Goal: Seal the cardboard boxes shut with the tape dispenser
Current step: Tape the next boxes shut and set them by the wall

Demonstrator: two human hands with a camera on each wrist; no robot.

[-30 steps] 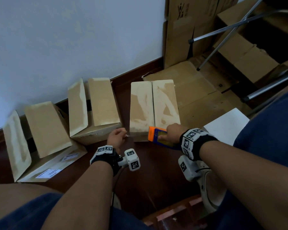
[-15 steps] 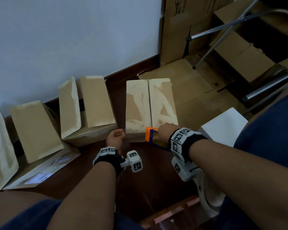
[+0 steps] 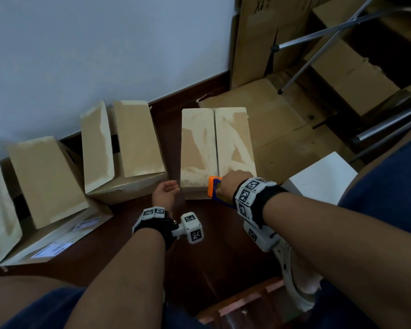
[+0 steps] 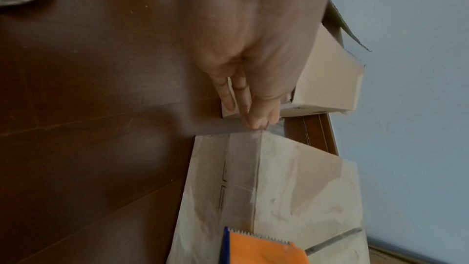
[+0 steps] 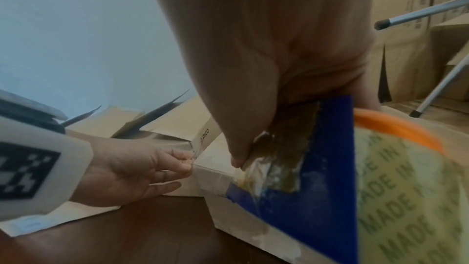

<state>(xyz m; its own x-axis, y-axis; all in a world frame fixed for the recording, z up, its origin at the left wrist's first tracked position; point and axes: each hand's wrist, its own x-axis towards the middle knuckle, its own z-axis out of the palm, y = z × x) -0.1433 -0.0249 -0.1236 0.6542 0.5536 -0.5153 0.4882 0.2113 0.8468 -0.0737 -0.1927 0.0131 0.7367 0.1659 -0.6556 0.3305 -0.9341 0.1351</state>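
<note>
Hands meet at the near end of a closed brown cardboard box (image 3: 217, 148): right hand (image 3: 233, 184) grips an orange-and-blue tape dispenser (image 3: 214, 189) over its lengthwise seam, left hand (image 3: 165, 194) pinches the clear tape end (image 4: 223, 127) at the box's near left corner.

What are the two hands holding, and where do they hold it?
The right hand grips the tape dispenser round its blue body. The left hand pinches the free end of the clear tape.
</note>
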